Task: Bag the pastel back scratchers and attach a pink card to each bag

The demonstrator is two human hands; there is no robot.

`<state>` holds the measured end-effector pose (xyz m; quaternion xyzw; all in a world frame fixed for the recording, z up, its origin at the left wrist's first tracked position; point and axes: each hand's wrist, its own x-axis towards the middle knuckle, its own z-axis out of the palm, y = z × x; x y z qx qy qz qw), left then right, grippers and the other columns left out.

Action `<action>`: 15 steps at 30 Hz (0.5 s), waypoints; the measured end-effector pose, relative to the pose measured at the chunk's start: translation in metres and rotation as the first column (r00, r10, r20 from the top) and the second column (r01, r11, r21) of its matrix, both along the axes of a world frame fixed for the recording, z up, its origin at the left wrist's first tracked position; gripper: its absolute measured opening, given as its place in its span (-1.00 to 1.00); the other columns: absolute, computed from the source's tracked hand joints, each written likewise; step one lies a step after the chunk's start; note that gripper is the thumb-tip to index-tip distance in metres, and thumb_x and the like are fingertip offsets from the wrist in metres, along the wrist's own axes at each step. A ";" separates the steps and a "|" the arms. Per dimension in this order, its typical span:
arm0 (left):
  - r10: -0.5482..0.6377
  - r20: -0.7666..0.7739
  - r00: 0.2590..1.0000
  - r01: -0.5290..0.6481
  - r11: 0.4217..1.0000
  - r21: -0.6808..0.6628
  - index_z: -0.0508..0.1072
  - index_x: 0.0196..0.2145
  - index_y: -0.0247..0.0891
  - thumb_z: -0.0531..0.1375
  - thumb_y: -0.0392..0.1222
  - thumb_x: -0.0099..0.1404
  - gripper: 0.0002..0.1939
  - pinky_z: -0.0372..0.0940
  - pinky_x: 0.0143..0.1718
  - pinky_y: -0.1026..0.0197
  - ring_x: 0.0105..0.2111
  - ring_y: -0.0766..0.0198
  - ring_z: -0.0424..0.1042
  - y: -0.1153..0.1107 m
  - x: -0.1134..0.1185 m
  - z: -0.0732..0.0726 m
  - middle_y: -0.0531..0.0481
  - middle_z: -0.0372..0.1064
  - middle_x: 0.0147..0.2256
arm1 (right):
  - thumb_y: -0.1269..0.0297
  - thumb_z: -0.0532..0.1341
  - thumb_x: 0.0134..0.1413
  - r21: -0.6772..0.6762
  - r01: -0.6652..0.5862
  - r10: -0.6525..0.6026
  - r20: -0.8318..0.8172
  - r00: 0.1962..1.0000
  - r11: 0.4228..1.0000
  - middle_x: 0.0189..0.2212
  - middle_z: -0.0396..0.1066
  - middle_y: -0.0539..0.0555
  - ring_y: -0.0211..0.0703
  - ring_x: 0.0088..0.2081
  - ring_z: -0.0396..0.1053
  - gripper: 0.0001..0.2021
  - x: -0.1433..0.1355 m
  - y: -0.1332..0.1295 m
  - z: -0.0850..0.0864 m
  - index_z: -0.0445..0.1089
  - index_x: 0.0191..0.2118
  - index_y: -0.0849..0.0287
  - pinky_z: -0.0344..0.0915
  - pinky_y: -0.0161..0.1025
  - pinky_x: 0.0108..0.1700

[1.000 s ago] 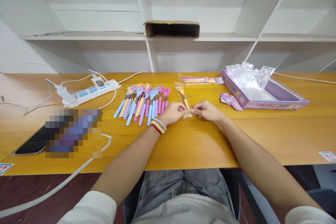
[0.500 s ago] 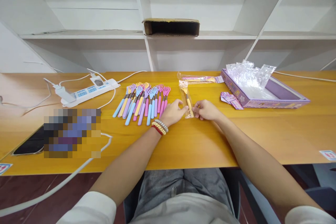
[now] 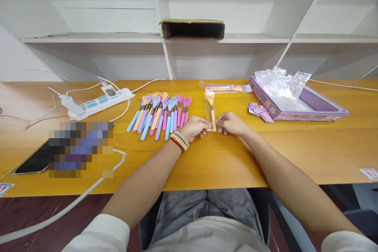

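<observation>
Yellow back scratcher: it lies in the clear sleeve; compared with the earlier view, the yellow back scratcher (image 3: pixel 213 118) has moved toward the person's right and now points more straight away from the body.
Clear sleeve: the clear sleeve (image 3: pixel 208 106) has turned with it, flat on the wooden table (image 3: pixel 224 165).
Left hand: the left hand (image 3: pixel 195 128) had its thumb and finger spread a moment ago; now they pinch the lower left edge of the sleeve.
Right hand: the right hand (image 3: pixel 232 124) pinches the lower right edge; the two hands are apart, with the sleeve between.
Left side: the back scratcher pile (image 3: pixel 161 116) comes just beside the left wrist, so here is little room.
Far side: a filled packet (image 3: pixel 218 88) lies across, beyond the sleeve.
Right side: bare wood, then the printed cards (image 3: pixel 260 112) near the purple box (image 3: pixel 313 117).
Near side: open wood reaches to the front edge.
</observation>
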<state>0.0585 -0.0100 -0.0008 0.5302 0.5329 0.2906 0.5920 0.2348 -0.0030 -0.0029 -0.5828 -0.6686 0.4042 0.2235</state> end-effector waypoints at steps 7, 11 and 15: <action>-0.025 0.050 0.998 0.025 1.000 -0.016 0.37 -0.50 -0.37 0.18 -0.29 0.13 -0.90 -0.02 -0.76 0.41 -0.71 0.50 0.16 -0.003 0.002 0.006 0.09 0.19 -0.63 | 0.30 0.13 -0.01 0.049 0.033 -0.033 -0.007 0.999 0.998 -0.60 0.43 0.05 -0.34 -0.64 0.32 -0.85 0.000 0.001 0.001 0.30 -0.52 0.23 0.18 -0.42 -0.57; 0.003 0.142 0.990 0.007 0.998 -0.069 0.33 -0.44 -0.36 0.14 -0.33 0.15 -0.96 0.16 -0.67 0.42 -0.63 0.46 0.29 -0.008 0.003 0.013 0.04 0.26 -0.53 | 0.28 0.14 -0.01 -0.028 0.050 -0.054 -0.194 0.979 0.998 -0.58 0.40 0.02 -0.35 -0.67 0.31 -0.86 -0.003 -0.001 0.004 0.24 -0.48 0.22 0.10 -0.44 -0.66; 0.009 0.187 0.982 0.014 0.992 -0.121 0.31 -0.41 -0.36 0.12 -0.33 0.13 -0.97 0.23 -0.64 0.39 -0.61 0.42 0.35 -0.008 0.003 0.016 0.00 0.32 -0.47 | 0.29 0.19 -0.04 -0.070 0.073 -0.091 -0.303 0.949 0.995 -0.67 0.33 -0.05 -0.42 -0.75 0.17 -0.87 -0.006 -0.005 0.008 0.22 -0.46 0.21 0.00 -0.46 -0.73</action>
